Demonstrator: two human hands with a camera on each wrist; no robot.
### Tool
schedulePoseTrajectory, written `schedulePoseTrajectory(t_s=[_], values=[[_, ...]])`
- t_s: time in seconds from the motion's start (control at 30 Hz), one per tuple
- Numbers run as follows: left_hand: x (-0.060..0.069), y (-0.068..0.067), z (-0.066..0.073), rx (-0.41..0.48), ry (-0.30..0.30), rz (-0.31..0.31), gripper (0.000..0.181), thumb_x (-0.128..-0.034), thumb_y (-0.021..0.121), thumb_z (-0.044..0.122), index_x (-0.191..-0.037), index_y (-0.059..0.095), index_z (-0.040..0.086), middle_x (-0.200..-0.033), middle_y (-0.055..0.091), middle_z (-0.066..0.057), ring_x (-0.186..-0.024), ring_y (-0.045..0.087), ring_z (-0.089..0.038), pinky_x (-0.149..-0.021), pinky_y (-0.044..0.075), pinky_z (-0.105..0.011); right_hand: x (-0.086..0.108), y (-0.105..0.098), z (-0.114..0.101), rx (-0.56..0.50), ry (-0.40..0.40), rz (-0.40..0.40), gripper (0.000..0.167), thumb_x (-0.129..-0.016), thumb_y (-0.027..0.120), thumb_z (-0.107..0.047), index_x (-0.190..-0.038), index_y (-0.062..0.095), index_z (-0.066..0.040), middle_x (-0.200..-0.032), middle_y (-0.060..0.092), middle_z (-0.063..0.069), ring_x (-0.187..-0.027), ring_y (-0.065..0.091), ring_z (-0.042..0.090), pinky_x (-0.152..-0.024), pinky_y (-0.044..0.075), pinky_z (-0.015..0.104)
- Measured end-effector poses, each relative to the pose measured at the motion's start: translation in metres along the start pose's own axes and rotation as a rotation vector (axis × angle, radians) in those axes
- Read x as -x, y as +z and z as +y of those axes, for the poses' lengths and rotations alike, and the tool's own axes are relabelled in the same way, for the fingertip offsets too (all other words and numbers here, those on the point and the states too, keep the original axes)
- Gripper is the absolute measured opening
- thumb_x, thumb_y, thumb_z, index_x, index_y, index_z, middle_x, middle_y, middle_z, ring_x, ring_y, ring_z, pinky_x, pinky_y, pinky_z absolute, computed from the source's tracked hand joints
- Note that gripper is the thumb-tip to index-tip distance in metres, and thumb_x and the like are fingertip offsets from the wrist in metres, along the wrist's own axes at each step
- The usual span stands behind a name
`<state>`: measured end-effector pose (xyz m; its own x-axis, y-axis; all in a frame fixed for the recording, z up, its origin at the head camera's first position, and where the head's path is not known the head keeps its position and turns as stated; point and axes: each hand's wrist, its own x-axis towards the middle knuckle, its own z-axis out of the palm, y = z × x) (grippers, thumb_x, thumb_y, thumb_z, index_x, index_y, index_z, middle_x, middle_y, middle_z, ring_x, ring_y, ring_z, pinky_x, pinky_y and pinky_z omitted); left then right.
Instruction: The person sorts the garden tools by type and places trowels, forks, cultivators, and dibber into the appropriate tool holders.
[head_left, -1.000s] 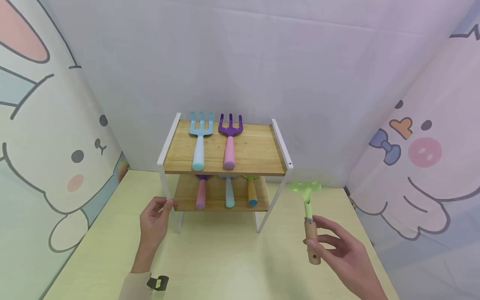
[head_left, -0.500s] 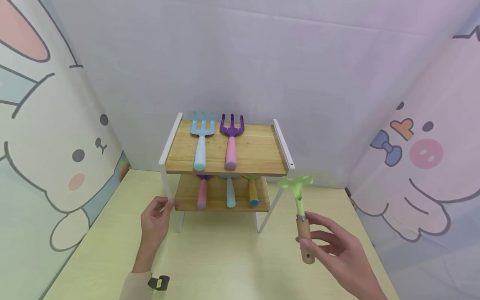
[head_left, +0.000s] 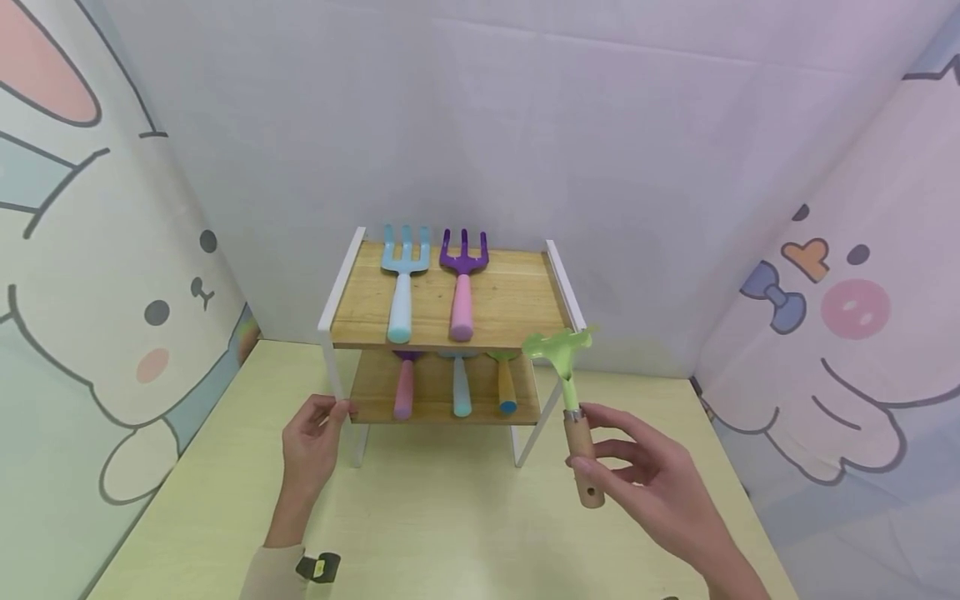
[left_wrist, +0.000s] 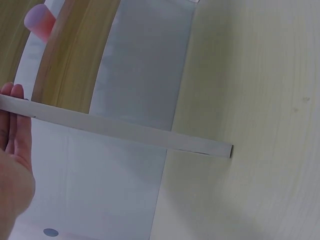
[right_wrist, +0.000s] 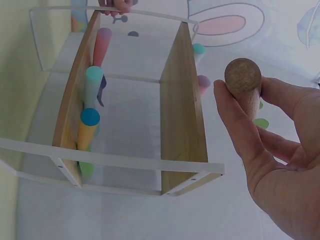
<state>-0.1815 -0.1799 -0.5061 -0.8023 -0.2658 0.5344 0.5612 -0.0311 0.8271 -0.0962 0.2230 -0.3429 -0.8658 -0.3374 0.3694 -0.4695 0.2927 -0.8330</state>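
Note:
In the head view my right hand (head_left: pixel 648 479) pinches the wooden handle of a green hand rake (head_left: pixel 579 446), its head raised near the right front corner of a two-tier shelf (head_left: pixel 517 304). The round handle end (right_wrist: pixel 243 75) faces the right wrist camera. My left hand (head_left: pixel 311 437) grips the shelf's left front post (left_wrist: pixel 110 126) at lower-board height. On the top board lie a light blue hand fork (head_left: pixel 401 292) and a purple hand fork with a pink handle (head_left: pixel 462 296), side by side.
The lower board (head_left: pixel 480 414) carries tools with a pink handle (head_left: pixel 404 390), a pale blue handle (head_left: pixel 461 387) and a yellow handle (head_left: pixel 507 385); their heads are mostly hidden. A pale table (head_left: pixel 450 533) lies below. Fabric walls (head_left: pixel 480 125) enclose the back and sides.
My right hand has carried the green hand rake left and slightly up, from beside the shelf to its right front corner. The left hand stays on the post.

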Motion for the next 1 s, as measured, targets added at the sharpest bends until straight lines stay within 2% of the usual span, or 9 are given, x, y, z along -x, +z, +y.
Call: schedulePoseTrajectory(t_s=[0.17,0.33,0.47,0.7,0.87,1.0], values=[[0.000,0.000,0.001,-0.015,-0.016,0.008,0.010,-0.0977,0.060,-0.012,-0.093,0.056,-0.020,-0.088,0.074,-0.005,-0.085,0.072,-0.008,-0.082,0.057,-0.018,-0.009,0.001,-0.002,-0.028,0.008,-0.021,0.054,-0.090,0.074,0.007,-0.140,0.059,-0.007,-0.126,0.066,0.006,-0.091,0.076,0.023,-0.057,0.058,0.032],[0.000,0.001,0.002,-0.067,-0.046,0.006,0.009,-0.0982,0.061,-0.010,-0.095,0.057,-0.018,-0.089,0.074,-0.005,-0.086,0.072,-0.007,-0.083,0.057,-0.018,-0.019,0.001,-0.005,-0.015,0.019,-0.022,0.051,-0.091,0.075,0.004,-0.138,0.062,-0.010,-0.123,0.066,0.010,-0.090,0.076,0.023,-0.059,0.059,0.031],[0.000,0.001,0.002,-0.072,-0.049,0.007,0.010,-0.0983,0.062,-0.009,-0.095,0.058,-0.017,-0.088,0.073,-0.004,-0.086,0.072,-0.008,-0.083,0.057,-0.018,-0.027,-0.002,-0.008,-0.032,0.075,-0.032,0.046,-0.094,0.074,0.001,-0.137,0.062,-0.011,-0.125,0.064,0.012,-0.091,0.076,0.023,-0.063,0.061,0.034],[0.001,0.001,0.002,-0.088,-0.067,0.013,0.010,-0.0983,0.062,-0.009,-0.095,0.058,-0.017,-0.089,0.074,-0.007,-0.086,0.072,-0.007,-0.084,0.056,-0.018,-0.039,-0.005,-0.008,-0.068,0.152,-0.054,0.043,-0.097,0.071,-0.003,-0.139,0.060,-0.004,-0.125,0.063,0.015,-0.091,0.077,0.025,-0.068,0.062,0.037],[0.000,0.001,0.002,-0.075,-0.068,0.012,0.009,-0.0982,0.061,-0.010,-0.095,0.057,-0.017,-0.089,0.074,-0.005,-0.086,0.071,-0.007,-0.084,0.056,-0.018,-0.048,-0.006,-0.012,-0.047,0.189,-0.060,0.045,-0.097,0.072,-0.007,-0.140,0.059,-0.001,-0.128,0.062,0.019,-0.094,0.076,0.022,-0.071,0.062,0.036],[0.000,0.002,0.002,-0.080,-0.068,0.016,0.009,-0.0981,0.061,-0.010,-0.095,0.057,-0.017,-0.088,0.074,-0.005,-0.086,0.071,-0.006,-0.083,0.056,-0.018,-0.057,-0.008,-0.016,-0.014,0.250,-0.071,0.047,-0.098,0.073,-0.016,-0.141,0.059,-0.004,-0.131,0.063,0.018,-0.097,0.075,0.019,-0.074,0.062,0.035]])
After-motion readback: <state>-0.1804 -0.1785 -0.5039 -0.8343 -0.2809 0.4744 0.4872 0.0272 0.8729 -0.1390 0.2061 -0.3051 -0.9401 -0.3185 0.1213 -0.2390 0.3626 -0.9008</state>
